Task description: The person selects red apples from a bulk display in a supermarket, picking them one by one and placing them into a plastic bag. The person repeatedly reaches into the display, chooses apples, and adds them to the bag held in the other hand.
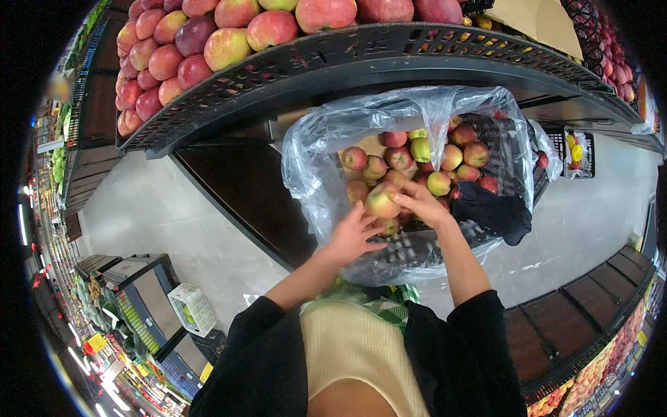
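So the right hand (422, 205) has its thumb and fingers closed on a single apple (381, 202), held just above the pile of loose apples (398, 158) in a lined crate (511, 142). The left hand (353, 235) is right beside it, fingers spread and loose; it's blurry, so I can't tell if they're touching the fruit.

What could go wrong, imo: that grip looks mostly fingertip, so a slip could drop the apple and bruise it or whatever's under it. The clear plastic liner (323, 149) has a fold hanging over the pile that might snag a hand, and the black cloth (492, 210) draped over the crate's right side could get dragged in.

Looks-wise, the apple's roundish, yellow-green with a pinkish-red blush, kinda motion-smeared, so no clue about bruises.
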`<action>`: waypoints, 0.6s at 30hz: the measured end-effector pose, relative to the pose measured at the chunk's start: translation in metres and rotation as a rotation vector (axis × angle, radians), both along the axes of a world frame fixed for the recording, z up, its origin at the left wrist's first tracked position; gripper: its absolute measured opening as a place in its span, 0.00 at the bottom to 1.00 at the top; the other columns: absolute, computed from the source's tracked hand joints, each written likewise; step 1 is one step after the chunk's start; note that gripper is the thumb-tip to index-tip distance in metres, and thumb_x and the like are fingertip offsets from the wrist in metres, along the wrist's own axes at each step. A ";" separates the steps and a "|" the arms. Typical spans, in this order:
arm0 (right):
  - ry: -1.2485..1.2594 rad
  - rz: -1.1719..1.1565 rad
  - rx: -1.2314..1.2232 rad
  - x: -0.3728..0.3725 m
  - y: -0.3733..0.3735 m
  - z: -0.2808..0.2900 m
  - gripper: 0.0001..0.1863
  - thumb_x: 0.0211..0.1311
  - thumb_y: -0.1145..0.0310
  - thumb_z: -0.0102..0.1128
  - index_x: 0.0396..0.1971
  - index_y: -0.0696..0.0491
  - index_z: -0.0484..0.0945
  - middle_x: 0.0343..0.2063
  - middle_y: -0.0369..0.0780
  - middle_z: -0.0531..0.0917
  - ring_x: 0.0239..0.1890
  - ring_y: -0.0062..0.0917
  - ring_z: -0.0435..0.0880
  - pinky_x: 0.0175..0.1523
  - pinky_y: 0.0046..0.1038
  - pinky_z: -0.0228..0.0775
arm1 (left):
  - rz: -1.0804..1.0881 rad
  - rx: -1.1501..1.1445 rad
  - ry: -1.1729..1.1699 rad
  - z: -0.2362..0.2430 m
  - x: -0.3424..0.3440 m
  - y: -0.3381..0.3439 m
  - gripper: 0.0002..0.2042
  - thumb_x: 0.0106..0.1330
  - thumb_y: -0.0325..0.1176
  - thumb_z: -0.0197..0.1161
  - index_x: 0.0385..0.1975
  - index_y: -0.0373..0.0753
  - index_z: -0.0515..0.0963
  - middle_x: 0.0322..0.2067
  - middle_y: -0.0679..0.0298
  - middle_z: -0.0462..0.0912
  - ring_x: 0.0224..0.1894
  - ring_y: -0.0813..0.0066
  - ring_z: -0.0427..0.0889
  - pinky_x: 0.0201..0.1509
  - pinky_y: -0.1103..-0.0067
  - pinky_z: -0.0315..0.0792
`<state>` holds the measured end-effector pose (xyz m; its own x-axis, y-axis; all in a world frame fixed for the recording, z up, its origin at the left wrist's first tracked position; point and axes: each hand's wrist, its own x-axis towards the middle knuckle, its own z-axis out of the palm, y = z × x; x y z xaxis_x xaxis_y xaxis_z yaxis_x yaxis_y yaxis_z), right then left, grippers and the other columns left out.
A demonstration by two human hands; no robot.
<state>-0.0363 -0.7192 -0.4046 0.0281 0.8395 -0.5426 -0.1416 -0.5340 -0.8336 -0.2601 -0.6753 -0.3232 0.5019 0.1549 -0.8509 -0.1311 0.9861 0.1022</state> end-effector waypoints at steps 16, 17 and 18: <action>0.035 0.083 -0.033 -0.002 0.004 0.037 0.38 0.51 0.57 0.77 0.60 0.60 0.74 0.46 0.44 0.85 0.47 0.29 0.84 0.54 0.30 0.76 | -0.027 -0.139 -0.277 0.009 -0.020 -0.020 0.27 0.74 0.58 0.49 0.54 0.38 0.73 0.48 0.49 0.82 0.47 0.50 0.84 0.54 0.55 0.79; 0.020 0.121 0.031 -0.007 0.004 0.062 0.38 0.52 0.56 0.77 0.60 0.60 0.74 0.47 0.44 0.85 0.48 0.29 0.84 0.55 0.30 0.75 | -0.081 -0.109 -0.290 0.013 -0.021 -0.013 0.29 0.74 0.60 0.48 0.57 0.38 0.72 0.48 0.48 0.82 0.47 0.50 0.84 0.53 0.55 0.79; 0.004 0.163 0.095 -0.013 0.008 0.087 0.38 0.53 0.56 0.77 0.60 0.60 0.74 0.49 0.44 0.84 0.50 0.28 0.83 0.57 0.30 0.75 | -0.110 -0.117 -0.341 0.015 -0.022 -0.007 0.35 0.72 0.67 0.42 0.60 0.39 0.71 0.46 0.48 0.82 0.45 0.50 0.85 0.52 0.55 0.80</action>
